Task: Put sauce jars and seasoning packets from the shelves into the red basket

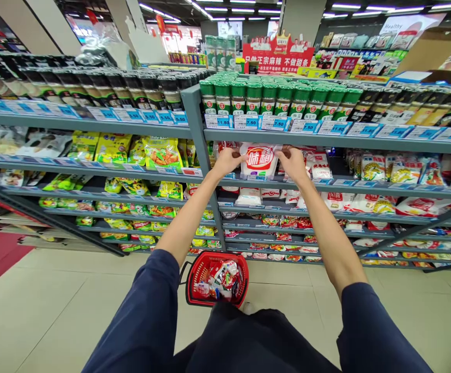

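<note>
A white and red bag of MSG (261,161) stands upright at the front of a middle shelf, its printed face toward me. My left hand (228,160) pinches its upper left edge between thumb and fingers. On the opposite side, my right hand (291,161) grips the upper right edge in the same way. Similar white and red bags (321,166) lie just right of my right hand, and more white packets (249,196) fill the shelf below. Rows of green-capped spice bottles (254,96) stand on the top shelf above my hands.
A red shopping basket (244,282) with several packets inside sits on the floor before the shelves. A grey upright post (200,129) divides the shelving. Yellow seasoning bags (163,151) hang at left; black-capped bottles (132,88) line the top left. Price tags (249,122) edge the shelves.
</note>
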A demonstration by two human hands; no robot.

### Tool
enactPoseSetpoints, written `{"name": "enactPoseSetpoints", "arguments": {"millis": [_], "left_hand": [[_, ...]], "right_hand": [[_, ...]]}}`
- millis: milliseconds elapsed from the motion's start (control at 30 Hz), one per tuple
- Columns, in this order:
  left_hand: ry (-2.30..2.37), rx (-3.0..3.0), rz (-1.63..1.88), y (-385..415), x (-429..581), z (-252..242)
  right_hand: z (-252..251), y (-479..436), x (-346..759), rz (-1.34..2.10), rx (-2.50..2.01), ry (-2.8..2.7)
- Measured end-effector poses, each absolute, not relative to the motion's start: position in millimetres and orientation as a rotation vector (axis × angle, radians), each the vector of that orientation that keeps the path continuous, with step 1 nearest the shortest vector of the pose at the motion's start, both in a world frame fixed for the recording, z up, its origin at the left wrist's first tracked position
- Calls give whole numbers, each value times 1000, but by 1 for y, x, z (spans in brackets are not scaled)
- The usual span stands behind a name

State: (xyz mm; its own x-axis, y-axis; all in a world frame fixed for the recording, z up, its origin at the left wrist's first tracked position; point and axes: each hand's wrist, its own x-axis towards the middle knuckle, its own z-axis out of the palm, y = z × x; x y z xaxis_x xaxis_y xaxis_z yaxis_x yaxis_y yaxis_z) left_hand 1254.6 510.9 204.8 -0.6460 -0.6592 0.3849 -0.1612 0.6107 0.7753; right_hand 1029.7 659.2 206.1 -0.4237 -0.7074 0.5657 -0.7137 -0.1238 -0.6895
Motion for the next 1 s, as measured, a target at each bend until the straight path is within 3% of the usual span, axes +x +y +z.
{"name": "enactPoseSetpoints", "arguments": {"millis": [133,233,433,700,1000], "left_hand": [[-2114,671,-904,518,1256,200],[-1979,736,-627,537,1269,184],[-2285,603,-283,573,1285,150],[-2297,816,-241,572,1260,156],[-2179,908,-456,574,1255,158]], "right_hand": [[207,655,1035,1680,1604,-2069],[186,675,1047,1709,1381,-1910],[139,706,1072,1212,1796,-1956],[147,689,1082,1140,1647,-2103],[151,686,1095,1272,1517,-2216]]}}
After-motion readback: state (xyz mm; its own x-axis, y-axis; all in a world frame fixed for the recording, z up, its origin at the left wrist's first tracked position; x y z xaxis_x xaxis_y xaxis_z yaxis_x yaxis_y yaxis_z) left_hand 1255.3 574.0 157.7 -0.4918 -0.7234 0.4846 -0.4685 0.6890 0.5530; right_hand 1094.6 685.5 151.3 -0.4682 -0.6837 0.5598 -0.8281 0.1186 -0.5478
